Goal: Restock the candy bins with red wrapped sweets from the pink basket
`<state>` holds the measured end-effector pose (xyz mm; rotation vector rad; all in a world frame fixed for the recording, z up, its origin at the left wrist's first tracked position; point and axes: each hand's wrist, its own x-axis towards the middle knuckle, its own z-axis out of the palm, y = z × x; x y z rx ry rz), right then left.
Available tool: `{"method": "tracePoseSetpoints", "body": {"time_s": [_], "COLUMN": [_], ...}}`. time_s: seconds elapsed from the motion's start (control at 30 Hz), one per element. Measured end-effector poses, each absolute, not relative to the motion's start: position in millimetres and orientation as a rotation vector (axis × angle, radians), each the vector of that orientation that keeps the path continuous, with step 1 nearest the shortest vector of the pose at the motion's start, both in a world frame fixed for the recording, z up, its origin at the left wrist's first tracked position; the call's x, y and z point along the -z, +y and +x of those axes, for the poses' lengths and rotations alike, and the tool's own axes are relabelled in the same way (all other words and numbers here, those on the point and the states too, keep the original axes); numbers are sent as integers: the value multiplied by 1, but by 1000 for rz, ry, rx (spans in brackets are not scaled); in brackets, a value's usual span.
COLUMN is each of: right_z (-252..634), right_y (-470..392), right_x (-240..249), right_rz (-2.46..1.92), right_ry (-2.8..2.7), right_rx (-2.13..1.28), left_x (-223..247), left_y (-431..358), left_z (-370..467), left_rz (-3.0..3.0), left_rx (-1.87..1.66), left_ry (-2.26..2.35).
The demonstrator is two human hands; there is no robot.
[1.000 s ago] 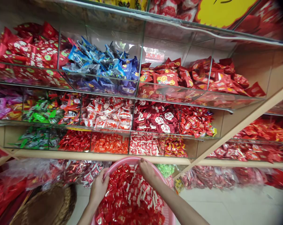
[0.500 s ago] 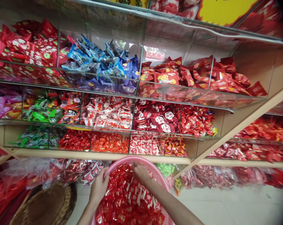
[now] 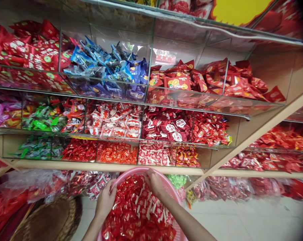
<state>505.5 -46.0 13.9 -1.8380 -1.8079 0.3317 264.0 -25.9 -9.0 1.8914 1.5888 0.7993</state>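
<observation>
A pink plastic basin (image 3: pixel 175 194) full of wrapped candies is at the bottom middle, below the lowest shelf. Plain red wrappers (image 3: pixel 131 224) fill its front and left, and red-and-white wrapped candies (image 3: pixel 151 207) lie to the right. My left hand (image 3: pixel 106 197) grips the basin's left rim, thumb inside. My right hand (image 3: pixel 154 182) reaches into the basin near its far rim, fingers curled down at the candies. Its fingertips are partly hidden, so what they hold is unclear.
Glass-fronted shelves (image 3: pixel 196 107) of bagged and wrapped sweets rise ahead, with a wooden ledge (image 3: pixel 91 166) just beyond the basin. A woven basket (image 3: pixel 48 221) stands at lower left. Clear bags of candy (image 3: pixel 224 189) lie under the shelf on the tiled floor (image 3: pixel 231 221).
My right hand has shifted slightly right and toward the far rim inside the basin. My left hand keeps its hold on the rim.
</observation>
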Motion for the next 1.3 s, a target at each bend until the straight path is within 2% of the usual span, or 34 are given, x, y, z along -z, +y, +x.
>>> {"method": "tracePoseSetpoints", "body": {"time_s": [0.17,0.4,0.77,1.07,1.3], "right_z": [536,554,540,573,605], "right_y": [-57,-76,-84,-49,11], "right_x": [-21,-12,-6,-63,-80], "right_rz": [-1668,-1698,-1944,-2009,-2409], "right_ry": [-1425,-1119,-1354,-1639,-1866], "right_rx": [-597,-673,-279,-130,37], "left_x": [10,12,11,12,9], "left_y": [-26,-26,-26,-26,-27], "left_z": [264,264,264,264,264], "left_rz": [1882,1877,1877,1864,1854], "left_rx": [-764,-777,-775,-777,-788], "left_ry": [1599,1619,1624,1624,1616]}}
